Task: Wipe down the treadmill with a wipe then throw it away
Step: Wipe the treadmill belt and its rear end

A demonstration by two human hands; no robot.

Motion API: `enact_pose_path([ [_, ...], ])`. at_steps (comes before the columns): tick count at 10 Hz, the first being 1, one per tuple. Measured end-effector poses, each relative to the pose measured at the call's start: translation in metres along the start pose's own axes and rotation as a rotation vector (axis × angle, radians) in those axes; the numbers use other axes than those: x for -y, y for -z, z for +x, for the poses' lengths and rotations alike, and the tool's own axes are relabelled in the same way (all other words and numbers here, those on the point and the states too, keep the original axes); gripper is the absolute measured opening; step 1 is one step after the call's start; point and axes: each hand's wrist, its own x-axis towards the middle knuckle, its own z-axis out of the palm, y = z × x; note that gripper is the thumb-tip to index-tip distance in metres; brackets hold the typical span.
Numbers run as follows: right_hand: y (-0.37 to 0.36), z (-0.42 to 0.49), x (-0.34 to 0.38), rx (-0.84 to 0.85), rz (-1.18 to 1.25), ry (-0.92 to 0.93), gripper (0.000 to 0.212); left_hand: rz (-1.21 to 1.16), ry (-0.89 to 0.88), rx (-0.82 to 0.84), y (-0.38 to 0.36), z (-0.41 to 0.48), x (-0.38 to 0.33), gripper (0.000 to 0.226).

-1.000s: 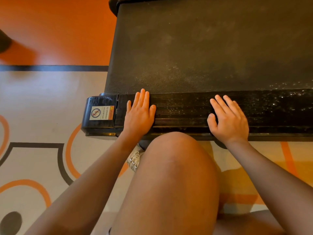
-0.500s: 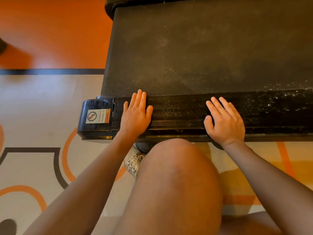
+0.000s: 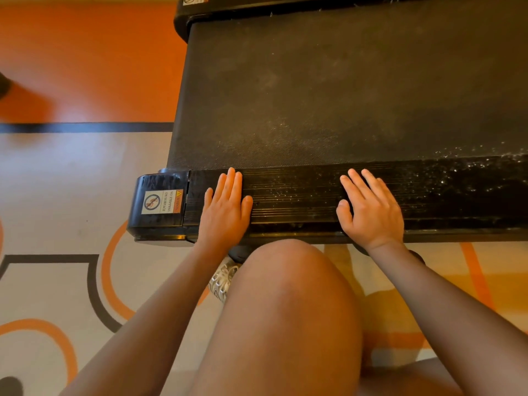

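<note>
Black ribbed rail [image 3: 294, 195] at near edge of treadmill [image 3: 314, 95]: left hand [image 3: 225, 208] and right hand [image 3: 371, 210] lie flat, fingers straight, holding nothing. Wipe not in view; presumably soft, light; pinch a corner.

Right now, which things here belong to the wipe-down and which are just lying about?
Job: treadmill belt, its ribbed side rail, left hand and right hand flat on that rail; no wipe visible.
Bystanders: warning sticker, shoe, patterned floor.

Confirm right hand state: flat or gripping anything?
Flat. The right hand lies palm-down on the ribbed treadmill rail, fingers straight, nothing held.
</note>
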Motion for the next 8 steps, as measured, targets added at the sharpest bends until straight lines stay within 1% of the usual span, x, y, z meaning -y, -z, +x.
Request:
enact_pose_path([
  [1, 0.001, 0.000, 0.000, 0.002, 0.002, -0.007, 0.057, 0.007, 0.009, 0.024, 0.005, 0.021, -0.002, 0.063],
  [2, 0.001, 0.000, 0.000, 0.003, -0.001, -0.011, 0.058, -0.010, -0.004, 0.005, 0.001, 0.005, -0.004, 0.062],
  [3, -0.001, 0.000, 0.000, 0.004, -0.004, -0.007, 0.057, -0.020, -0.023, 0.002, -0.005, -0.033, -0.001, 0.067],
  [4, -0.001, -0.001, 0.000, -0.002, -0.005, -0.002, 0.057, -0.003, -0.009, -0.011, -0.009, -0.039, 0.000, 0.066],
  [5, 0.000, 0.000, 0.001, -0.007, 0.000, -0.007, 0.057, 0.003, 0.000, -0.018, -0.004, -0.010, -0.003, 0.061],
  [6, 0.000, -0.001, 0.001, -0.009, 0.005, -0.009, 0.057, -0.008, 0.001, 0.018, 0.003, 0.019, -0.008, 0.062],
  [7, 0.000, 0.000, 0.001, -0.005, 0.010, -0.015, 0.057, -0.031, 0.014, 0.006, 0.002, 0.013, -0.010, 0.062],
  [8, 0.001, 0.001, 0.001, -0.002, 0.012, -0.022, 0.056, -0.038, -0.017, -0.013, -0.004, -0.024, -0.009, 0.065],
])
